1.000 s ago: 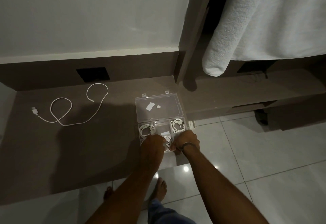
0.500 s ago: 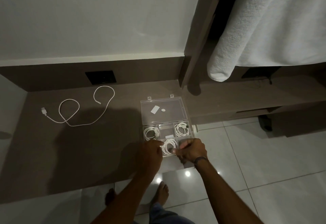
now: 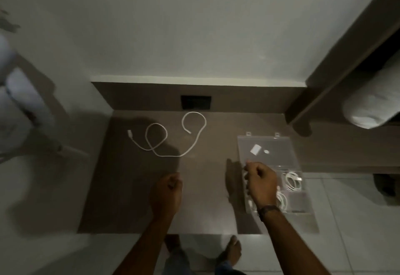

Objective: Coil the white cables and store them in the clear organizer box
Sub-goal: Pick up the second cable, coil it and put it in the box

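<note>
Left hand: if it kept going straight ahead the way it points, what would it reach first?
Probably the loose white cable on the brown surface; the left hand has bare surface ahead until then, though depth is uncertain.

Bare brown counter (image 3: 207, 179) lies open between the left hand (image 3: 166, 192) and the loose cable (image 3: 171, 136). The open box (image 3: 270, 144) blocks the right side, under the right hand (image 3: 260, 184). A wall (image 3: 194, 36) closes the back.
</note>
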